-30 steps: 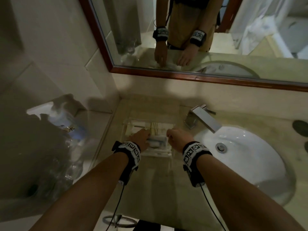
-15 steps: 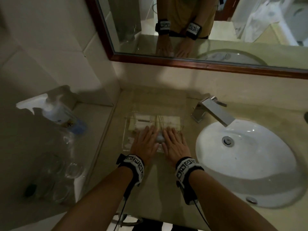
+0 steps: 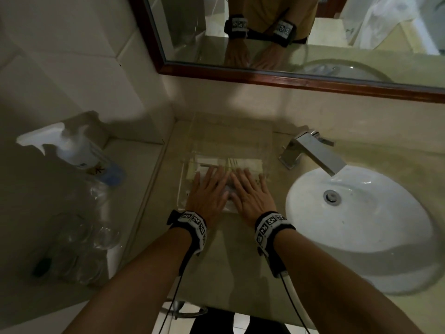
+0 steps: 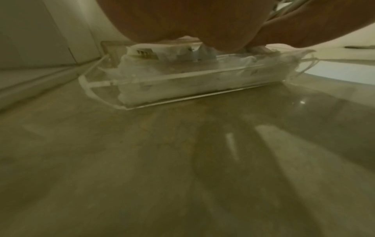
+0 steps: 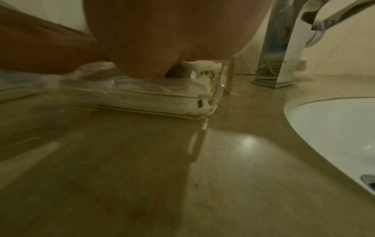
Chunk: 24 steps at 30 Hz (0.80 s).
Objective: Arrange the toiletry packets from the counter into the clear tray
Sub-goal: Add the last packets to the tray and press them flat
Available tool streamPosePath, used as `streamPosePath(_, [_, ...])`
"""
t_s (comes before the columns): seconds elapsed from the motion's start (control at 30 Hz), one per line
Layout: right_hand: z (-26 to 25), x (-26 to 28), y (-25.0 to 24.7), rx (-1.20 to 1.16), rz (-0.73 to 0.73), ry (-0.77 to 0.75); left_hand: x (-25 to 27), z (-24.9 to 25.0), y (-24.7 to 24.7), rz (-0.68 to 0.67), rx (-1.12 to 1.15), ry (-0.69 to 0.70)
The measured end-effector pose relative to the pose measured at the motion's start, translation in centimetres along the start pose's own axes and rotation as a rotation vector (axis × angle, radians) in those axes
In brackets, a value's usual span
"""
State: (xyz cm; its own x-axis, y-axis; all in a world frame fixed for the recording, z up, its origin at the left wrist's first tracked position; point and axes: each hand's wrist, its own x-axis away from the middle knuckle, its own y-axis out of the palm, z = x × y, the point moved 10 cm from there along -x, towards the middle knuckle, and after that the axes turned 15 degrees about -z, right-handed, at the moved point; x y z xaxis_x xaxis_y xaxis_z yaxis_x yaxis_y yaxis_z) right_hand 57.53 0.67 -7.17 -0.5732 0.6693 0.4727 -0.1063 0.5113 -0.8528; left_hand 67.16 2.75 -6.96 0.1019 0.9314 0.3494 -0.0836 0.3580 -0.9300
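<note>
both grips, left hand (image 3: 210,194) and right hand (image 3: 250,195), lie flat, fingers straight, on packets (image 4: 182,77) in the tray (image 3: 185,179) (clear-walled); beige bench (image 3: 228,261), sink (image 3: 361,225) at 3 o'clock, mirror (image 3: 313,39) at 12.

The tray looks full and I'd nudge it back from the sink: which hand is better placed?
Probably the right hand: it lies flat on the packets at the clear plastic tray's sink-side end.

Faucet (image 3: 313,153) rt, wall (image 3: 72,56) lt.
</note>
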Motion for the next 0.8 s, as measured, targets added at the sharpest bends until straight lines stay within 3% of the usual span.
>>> streamPosePath(0.3, [0.3,-1.0,1.6,-0.025,0.023,-0.002,0.5,-1.8,1.4,0.089,0.083,-0.098])
streamPosePath(0.47, [0.6,-0.8,1.8,-0.072,0.04,0.033,0.9,-4.6,1.5,0.083,0.121,-0.258])
streamPosePath(0.8, [-0.2,-0.3,1.2,-0.047,0.086,-0.014,0.6,-4.4,1.6,0.053,0.194,-0.151])
